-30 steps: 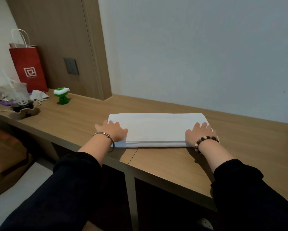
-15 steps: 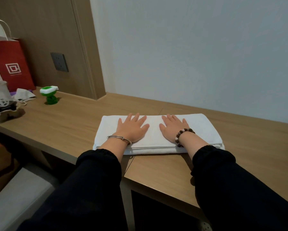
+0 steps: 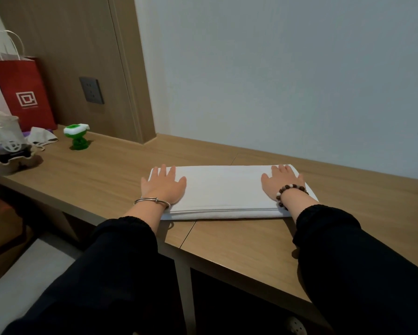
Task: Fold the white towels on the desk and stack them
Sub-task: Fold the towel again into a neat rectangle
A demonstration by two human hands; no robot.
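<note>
Head view: left hand [image 3: 163, 187], right hand [image 3: 281, 183] at towel [image 3: 223, 189] ends, earlier mid-towel.

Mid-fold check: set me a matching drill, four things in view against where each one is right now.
1 left hand
2 right hand
3 red paper bag
4 green toy

A flat on the right end of the towel
B standing at the far left of the desk
C flat on the left end of the towel
D upright just right of the bag

Pairs: 1-C, 2-A, 3-B, 4-D
</note>
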